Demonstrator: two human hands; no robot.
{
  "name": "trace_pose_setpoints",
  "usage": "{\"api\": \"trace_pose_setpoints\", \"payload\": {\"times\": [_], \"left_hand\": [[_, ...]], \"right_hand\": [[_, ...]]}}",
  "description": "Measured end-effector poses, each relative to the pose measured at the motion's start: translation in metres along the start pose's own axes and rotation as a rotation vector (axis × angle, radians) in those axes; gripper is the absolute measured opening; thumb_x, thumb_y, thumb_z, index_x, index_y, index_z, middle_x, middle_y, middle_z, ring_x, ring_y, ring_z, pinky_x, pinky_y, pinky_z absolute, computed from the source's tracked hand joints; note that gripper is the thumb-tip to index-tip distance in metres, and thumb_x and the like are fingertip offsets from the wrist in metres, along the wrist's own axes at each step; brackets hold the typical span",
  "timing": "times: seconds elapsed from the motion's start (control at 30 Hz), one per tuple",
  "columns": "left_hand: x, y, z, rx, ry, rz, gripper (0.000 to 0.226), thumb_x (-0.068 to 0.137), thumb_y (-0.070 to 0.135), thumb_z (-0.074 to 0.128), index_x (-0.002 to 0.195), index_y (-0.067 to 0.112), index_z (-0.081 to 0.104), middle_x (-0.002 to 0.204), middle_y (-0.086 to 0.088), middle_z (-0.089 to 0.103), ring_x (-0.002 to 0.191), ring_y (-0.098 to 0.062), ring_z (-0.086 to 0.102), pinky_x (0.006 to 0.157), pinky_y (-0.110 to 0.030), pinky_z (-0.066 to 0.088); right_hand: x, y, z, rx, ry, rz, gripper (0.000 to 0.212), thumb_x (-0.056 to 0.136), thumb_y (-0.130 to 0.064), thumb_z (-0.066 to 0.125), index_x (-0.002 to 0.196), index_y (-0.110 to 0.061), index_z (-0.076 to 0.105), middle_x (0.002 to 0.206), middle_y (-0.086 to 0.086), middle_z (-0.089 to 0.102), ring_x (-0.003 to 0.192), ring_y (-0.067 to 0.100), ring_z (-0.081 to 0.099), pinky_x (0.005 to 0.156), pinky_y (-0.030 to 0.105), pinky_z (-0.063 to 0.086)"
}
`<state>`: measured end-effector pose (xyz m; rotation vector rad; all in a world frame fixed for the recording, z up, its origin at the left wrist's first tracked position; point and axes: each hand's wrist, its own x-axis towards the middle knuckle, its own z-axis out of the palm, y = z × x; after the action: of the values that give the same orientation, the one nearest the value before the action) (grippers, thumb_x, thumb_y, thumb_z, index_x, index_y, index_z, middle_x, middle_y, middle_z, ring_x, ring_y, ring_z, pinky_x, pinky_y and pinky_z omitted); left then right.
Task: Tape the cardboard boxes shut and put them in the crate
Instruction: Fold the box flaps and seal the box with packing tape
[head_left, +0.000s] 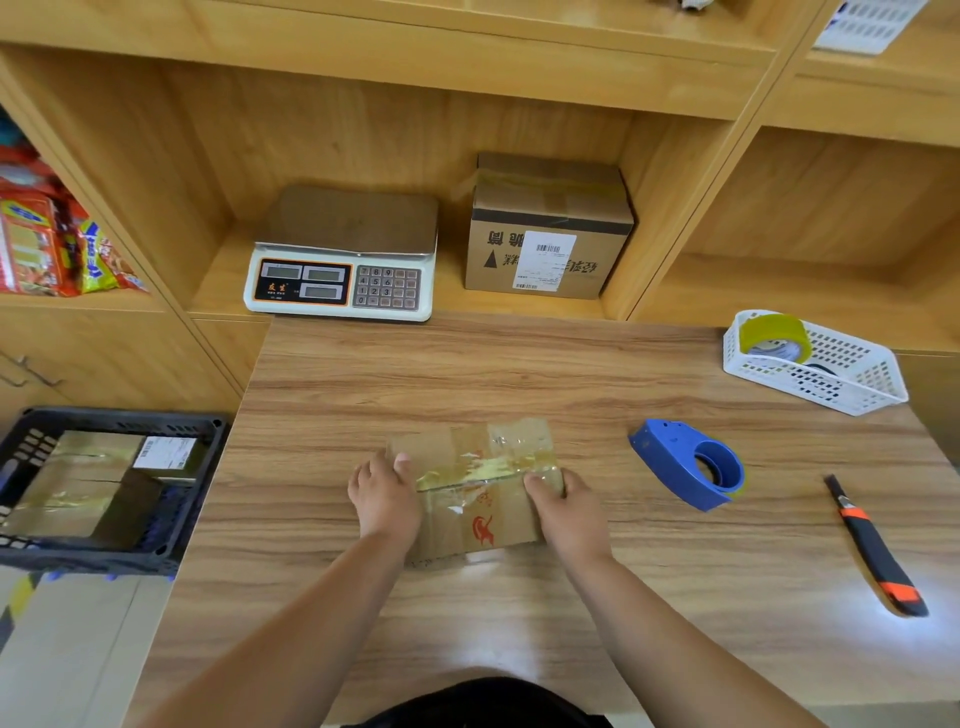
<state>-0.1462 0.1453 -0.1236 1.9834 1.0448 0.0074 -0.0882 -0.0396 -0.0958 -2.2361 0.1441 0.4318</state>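
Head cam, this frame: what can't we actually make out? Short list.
All head view.
Ends of the cardboard box: covered by left hand and right hand; tape there unseen.
Crate: left side cut by frame edge; anything under its top boxes hidden.
Scale displays and shelf box label: too small to read.
Basket bottom: screened by its wall and the tape roll.

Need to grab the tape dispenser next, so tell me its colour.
The tape dispenser is blue, shown best in the head view.
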Motion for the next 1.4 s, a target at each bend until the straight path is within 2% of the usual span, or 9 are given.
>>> {"api": "trace_pose_setpoints", "payload": {"times": [0.13,0.27,0.53,0.7,0.8,0.93,1.13,1.27,1.4], "left_hand": [[-0.01,0.012,0.008,0.018,0.021,0.014,0.069,0.1,0.037,0.034,0.15,0.001,0.001,0.158,-0.015,0.005,0.144,-0.03,0.002,0.115,-0.038,0.004],[-0.008,0.01,0.008,0.18,0.033,0.2,0.066,0.101,0.033,0.031,0.151,0.012,-0.006,0.159,-0.009,-0.006,0.146,-0.024,-0.007,0.117,-0.036,0.0],[0.004,0.031,-0.013,0.117,-0.055,0.292,0.086,0.09,0.022,0.057,0.152,0.017,-0.003,0.159,-0.006,0.0,0.145,-0.024,-0.003,0.117,-0.039,0.005],[0.005,0.072,-0.045,-0.339,-0.133,0.394,0.087,0.082,0.014,0.066,0.15,0.027,0.014,0.154,0.006,0.014,0.14,-0.014,0.012,0.117,-0.045,0.016],[0.007,0.083,-0.066,-0.248,-0.18,0.593,0.08,0.083,0.025,0.067,0.147,0.038,0.021,0.146,0.028,0.011,0.133,0.007,0.005,0.115,-0.037,0.008],[0.018,0.088,-0.079,0.249,-0.303,0.812,0.094,0.074,0.057,0.064,0.149,0.033,0.014,0.147,0.031,0.001,0.135,0.01,-0.009,0.113,-0.035,0.003],[0.027,0.087,-0.066,0.394,-0.448,0.778,0.114,0.064,0.07,0.064,0.152,0.028,0.005,0.157,0.016,0.001,0.143,-0.003,-0.005,0.117,-0.033,0.005],[0.025,0.087,-0.06,0.37,-0.473,0.72,0.12,0.054,0.071,0.069,0.151,0.031,0.012,0.149,0.014,0.016,0.137,-0.007,0.011,0.113,-0.033,0.019],[0.025,0.088,-0.057,0.32,-0.424,0.715,0.108,0.05,0.07,0.073,0.142,0.03,0.032,0.129,0.01,0.034,0.125,-0.007,0.024,0.103,-0.028,0.027]], "right_hand": [[0.011,-0.03,-0.021,-0.143,0.075,-0.174,0.024,0.087,-0.044,0.054,0.098,-0.024,0.063,0.082,-0.006,0.068,0.082,0.019,0.063,0.068,0.032,0.049],[0.017,-0.056,-0.031,-0.329,0.11,-0.367,0.029,0.089,-0.043,0.051,0.111,-0.026,0.061,0.082,-0.002,0.068,0.086,0.023,0.062,0.073,0.031,0.046],[0.023,-0.085,-0.034,-0.549,0.126,-0.661,0.053,0.092,-0.042,0.054,0.141,-0.023,0.045,0.145,-0.004,0.046,0.134,0.014,0.039,0.112,0.025,0.016],[0.015,-0.084,-0.025,-0.598,0.094,-0.89,0.051,0.089,-0.039,0.06,0.138,-0.029,0.047,0.145,-0.003,0.045,0.139,0.012,0.034,0.113,0.023,0.004],[0.01,-0.079,-0.023,-0.613,0.05,-1.03,0.049,0.084,-0.036,0.065,0.132,-0.025,0.056,0.14,0.0,0.051,0.135,0.019,0.041,0.114,0.034,0.015],[0.011,-0.076,-0.033,-0.377,-0.102,-0.921,0.053,0.086,-0.049,0.056,0.134,-0.027,0.053,0.146,-0.006,0.043,0.139,0.009,0.028,0.115,0.032,0.013],[0.026,-0.076,-0.044,-0.574,-0.219,-0.76,0.103,0.076,-0.07,0.054,0.152,-0.028,-0.002,0.152,-0.021,-0.011,0.137,-0.003,-0.027,0.113,0.029,-0.016],[0.032,-0.075,-0.049,-0.473,-0.374,-0.709,0.102,0.078,-0.059,0.065,0.153,-0.022,0.005,0.156,-0.011,0.007,0.129,-0.012,-0.009,0.111,0.024,0.0],[0.037,-0.081,-0.046,-0.41,-0.311,-0.767,0.083,0.075,-0.054,0.071,0.144,-0.024,0.037,0.133,-0.005,0.041,0.121,0.008,0.025,0.104,0.026,0.025]]}}
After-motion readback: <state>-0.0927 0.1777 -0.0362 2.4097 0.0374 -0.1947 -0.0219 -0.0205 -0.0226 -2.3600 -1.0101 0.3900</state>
